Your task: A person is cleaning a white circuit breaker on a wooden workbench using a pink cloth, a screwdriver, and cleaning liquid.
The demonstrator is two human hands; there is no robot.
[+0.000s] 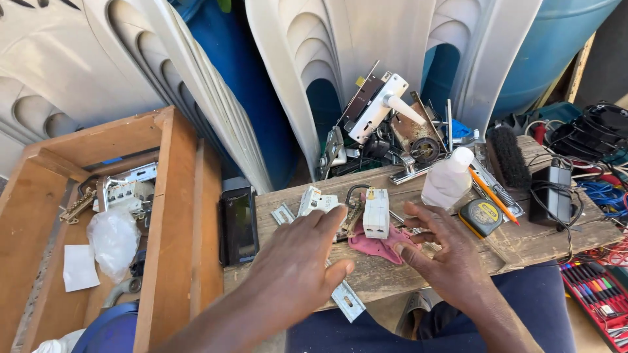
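White breaker (376, 212) stands upright between open hands

1. Left hand (297, 261) covers part of plank (523, 242) & metal strip (347, 301).
2. Right hand (445, 258) hides edge of pink cloth (376, 247).
3. Red tool case (598, 291) cut off at right edge.
4. Lock parts heap (392, 131): too tangled to sort out.
5. Wooden box (173, 216) cropped at bottom.

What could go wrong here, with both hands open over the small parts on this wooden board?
The metal strip under the left hand juts past the board edge; a nudge could drop it. The right hand is close to the plastic bottle, which might tip onto the white breaker.
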